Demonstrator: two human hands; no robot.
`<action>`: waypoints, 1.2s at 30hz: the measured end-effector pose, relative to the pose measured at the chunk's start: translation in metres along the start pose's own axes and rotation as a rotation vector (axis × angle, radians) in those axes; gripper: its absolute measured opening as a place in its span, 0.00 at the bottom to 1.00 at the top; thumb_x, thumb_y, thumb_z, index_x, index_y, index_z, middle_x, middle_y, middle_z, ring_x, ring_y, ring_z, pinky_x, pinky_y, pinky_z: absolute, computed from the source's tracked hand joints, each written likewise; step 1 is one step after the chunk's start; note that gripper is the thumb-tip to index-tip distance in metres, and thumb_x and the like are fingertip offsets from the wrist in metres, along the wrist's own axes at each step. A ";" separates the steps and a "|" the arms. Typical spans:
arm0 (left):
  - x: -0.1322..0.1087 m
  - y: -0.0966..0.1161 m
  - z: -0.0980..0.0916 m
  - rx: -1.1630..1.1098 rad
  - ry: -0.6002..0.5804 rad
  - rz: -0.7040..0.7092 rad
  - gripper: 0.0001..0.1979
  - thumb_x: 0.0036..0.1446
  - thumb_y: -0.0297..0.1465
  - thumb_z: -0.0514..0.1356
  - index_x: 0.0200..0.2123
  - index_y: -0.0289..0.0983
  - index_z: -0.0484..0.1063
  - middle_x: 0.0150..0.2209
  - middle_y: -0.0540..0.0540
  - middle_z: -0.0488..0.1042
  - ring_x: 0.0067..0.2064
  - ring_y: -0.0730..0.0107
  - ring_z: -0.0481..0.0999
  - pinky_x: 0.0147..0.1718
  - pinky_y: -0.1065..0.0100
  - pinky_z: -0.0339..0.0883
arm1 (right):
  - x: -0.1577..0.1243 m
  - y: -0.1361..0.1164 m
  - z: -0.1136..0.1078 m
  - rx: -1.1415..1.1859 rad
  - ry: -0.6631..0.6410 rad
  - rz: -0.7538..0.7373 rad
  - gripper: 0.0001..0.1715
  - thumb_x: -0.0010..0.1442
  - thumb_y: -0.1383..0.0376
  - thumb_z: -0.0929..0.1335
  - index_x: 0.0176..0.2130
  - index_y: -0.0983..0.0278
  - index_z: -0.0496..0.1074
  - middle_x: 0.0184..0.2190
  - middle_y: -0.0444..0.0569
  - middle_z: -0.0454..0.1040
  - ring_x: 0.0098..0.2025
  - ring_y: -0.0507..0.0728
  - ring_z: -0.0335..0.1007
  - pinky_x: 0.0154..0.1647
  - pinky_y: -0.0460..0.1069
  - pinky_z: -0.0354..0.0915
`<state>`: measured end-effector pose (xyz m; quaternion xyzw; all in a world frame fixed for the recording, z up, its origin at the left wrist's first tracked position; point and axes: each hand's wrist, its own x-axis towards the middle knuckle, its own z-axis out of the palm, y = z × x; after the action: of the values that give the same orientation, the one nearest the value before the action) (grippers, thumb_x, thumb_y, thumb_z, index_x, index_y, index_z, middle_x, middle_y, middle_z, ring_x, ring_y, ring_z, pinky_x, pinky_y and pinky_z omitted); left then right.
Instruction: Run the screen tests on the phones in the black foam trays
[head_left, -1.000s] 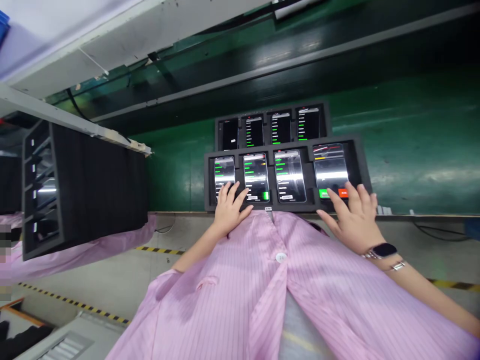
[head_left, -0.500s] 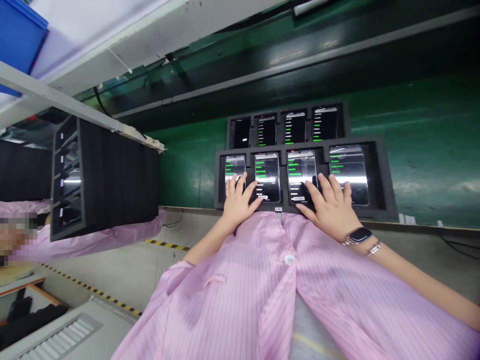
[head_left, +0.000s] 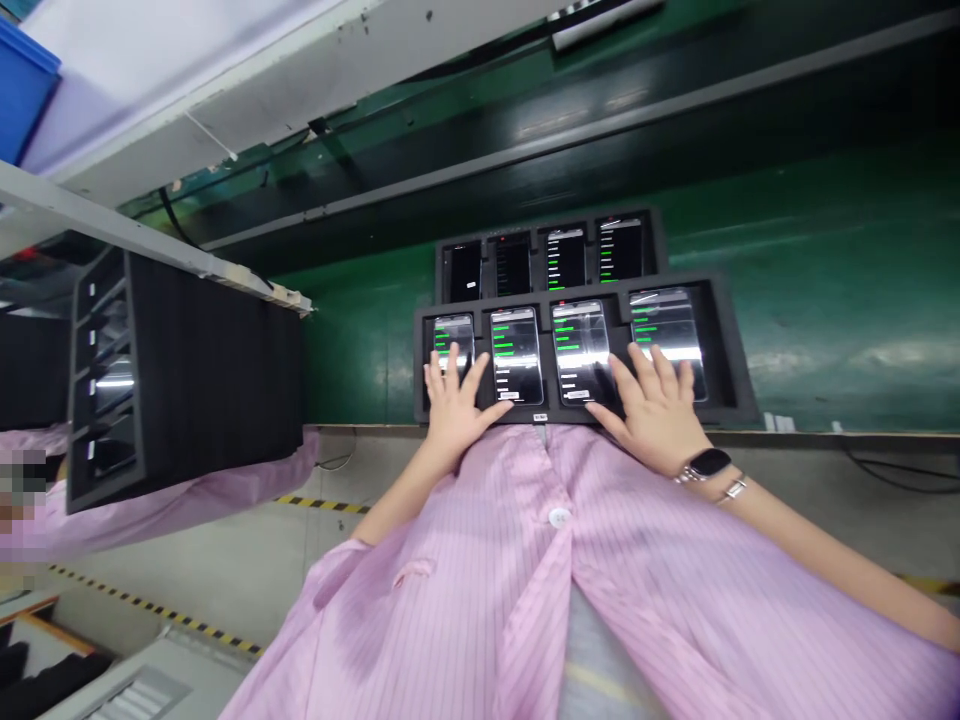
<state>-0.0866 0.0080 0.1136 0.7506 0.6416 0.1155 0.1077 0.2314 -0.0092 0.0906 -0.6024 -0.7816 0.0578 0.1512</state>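
Observation:
Directly before me lies a black tray [head_left: 731, 350] with several smartphones in its slots, screens lit with green and white text. My left hand [head_left: 454, 405] is open, fingers spread over the lower part of the leftmost phone [head_left: 452, 328], its thumb near the phone [head_left: 516, 345] beside it. My right hand [head_left: 656, 410], also open, has fingertips over the rightmost phone [head_left: 667, 310]. Its thumb reaches towards the lower edge of the third phone [head_left: 581, 340]. Behind it stands a second black tray [head_left: 654, 240] holding more phones; the screen of one phone [head_left: 513, 268] there is dim.
The trays lie on a green work surface [head_left: 847, 300] with a raised rail [head_left: 525, 150] behind. To my left, a co-worker's sleeve [head_left: 225, 485] passes under a stack of black trays [head_left: 217, 370]. A metal beam [head_left: 150, 225] juts above it. A blue bin [head_left: 26, 90] sits at upper left.
The view has shifted, so trays and hands appear slightly further left. One phone in the rear tray has dimmed. Both hands stay spread over the front tray.

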 end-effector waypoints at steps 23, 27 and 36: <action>-0.030 -0.051 -0.006 -0.113 -0.014 -0.264 0.39 0.63 0.48 0.65 0.72 0.44 0.58 0.77 0.32 0.45 0.72 0.39 0.61 0.65 0.44 0.66 | -0.023 0.037 -0.020 -0.027 0.094 0.199 0.45 0.70 0.42 0.57 0.65 0.74 0.69 0.71 0.75 0.54 0.75 0.82 0.44 0.70 0.78 0.47; -0.024 -0.044 -0.010 -0.083 -0.052 -0.326 0.41 0.62 0.49 0.67 0.73 0.46 0.57 0.76 0.32 0.48 0.70 0.37 0.66 0.61 0.42 0.70 | -0.018 0.050 -0.021 0.027 0.044 0.268 0.53 0.68 0.38 0.58 0.66 0.82 0.65 0.69 0.82 0.55 0.75 0.80 0.45 0.72 0.72 0.49; -0.023 -0.052 -0.022 -0.186 -0.088 -0.325 0.44 0.62 0.50 0.66 0.75 0.46 0.53 0.74 0.33 0.55 0.71 0.41 0.65 0.64 0.44 0.67 | -0.012 0.068 -0.036 0.168 -0.021 0.451 0.58 0.65 0.39 0.60 0.71 0.83 0.55 0.67 0.81 0.59 0.74 0.75 0.51 0.70 0.65 0.55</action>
<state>-0.1460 -0.0061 0.1171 0.6282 0.7356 0.1226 0.2219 0.3086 -0.0058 0.1044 -0.7462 -0.6214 0.1612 0.1761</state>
